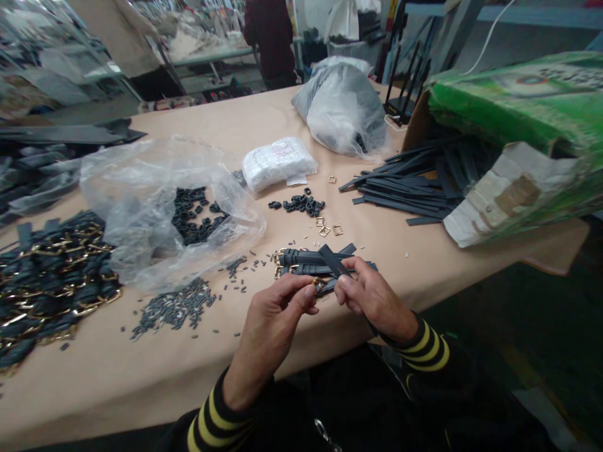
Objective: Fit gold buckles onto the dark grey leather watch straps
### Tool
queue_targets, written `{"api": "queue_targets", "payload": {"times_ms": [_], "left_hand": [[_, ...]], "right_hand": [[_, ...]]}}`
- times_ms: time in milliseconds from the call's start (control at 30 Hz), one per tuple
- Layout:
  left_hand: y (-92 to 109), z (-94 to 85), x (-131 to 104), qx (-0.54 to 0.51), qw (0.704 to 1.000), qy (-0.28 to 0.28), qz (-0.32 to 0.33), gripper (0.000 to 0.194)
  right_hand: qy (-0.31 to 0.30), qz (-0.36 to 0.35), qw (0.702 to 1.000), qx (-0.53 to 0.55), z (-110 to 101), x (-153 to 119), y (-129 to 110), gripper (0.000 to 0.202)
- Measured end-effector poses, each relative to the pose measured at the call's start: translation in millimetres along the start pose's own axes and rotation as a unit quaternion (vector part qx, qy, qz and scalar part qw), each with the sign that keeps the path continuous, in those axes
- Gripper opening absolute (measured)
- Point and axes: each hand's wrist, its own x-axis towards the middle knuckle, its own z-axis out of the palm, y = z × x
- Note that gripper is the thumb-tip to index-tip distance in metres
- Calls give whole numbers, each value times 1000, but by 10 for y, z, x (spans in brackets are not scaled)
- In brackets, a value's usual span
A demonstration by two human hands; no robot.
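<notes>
Near the lower center of the frame, the left hand point(277, 326) and the right hand point(374, 295) work close together but apart, over the front edge of the paper-colored bench point(377, 245). The left hand's thumb and fingertips are pinched on a small gold buckle point(318, 284); the right hand grips a dark strap point(335, 260) between thumb and fingers, its flat end pointing toward the upper left. Just beyond the hands, dark straps with gold buckles point(306, 257) lie side by side. Above these, in the center, are a few loose gold frames point(324, 231), a small heap of black loops point(304, 204) and a white plastic-wrapped packet point(279, 163). Left of center, an open clear bag point(141, 213) holds more black loops — below it spreads a scatter of tiny dark pieces point(176, 304). A pile of buckled straps point(56, 282) fills the left edge. At the right, plain dark strips point(414, 182) spill from a green box point(522, 113), and a stuffed plastic bag point(343, 110) sits at upper center. Two people stand in the background, one in a beige top point(115, 37), one in dark red point(269, 37).
</notes>
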Motion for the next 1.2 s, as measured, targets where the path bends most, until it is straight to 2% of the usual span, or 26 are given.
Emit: {"api": "queue_targets", "payload": {"times_ms": [67,133,233,367,433,600,733,867,1000,1100,1200], "left_hand": [[76,-12,-20,4,1000,-11,-2,11],[136,-21,-34,-3,1000,-18,-9,11],[176,-44,-38,-35,999,-3,-22,12],[115,-104,-21,-66,997,36,-37,17],[58,-133,-11,-97,993,35,-56,18],[-41,-168,1,-216,967,-50,-127,18],[-103,-131,-11,-281,942,-92,-160,21],[-183,34,-35,-343,915,-124,-172,21],[-241,210,-49,-365,918,-94,-125,13],[-263,259,-43,-369,918,-83,-118,12],[-269,255,-41,-367,917,-79,-135,12]], "right_hand": [[-4,26,999,38,-15,-15,26,15],[-26,46,998,30,-7,-34,55,13],[-74,41,996,28,16,-74,83,14],[-112,19,990,82,-5,-133,96,16],[-121,16,987,107,-30,-150,100,16],[-145,8,983,116,-77,-158,98,16],[-178,5,980,94,-96,-148,85,15],[-150,-18,986,70,-53,-130,47,12],[-76,-48,996,8,43,-135,-6,5],[-40,-67,997,-18,89,-155,-23,10],[-16,-130,987,-91,90,-164,-19,16]]}}
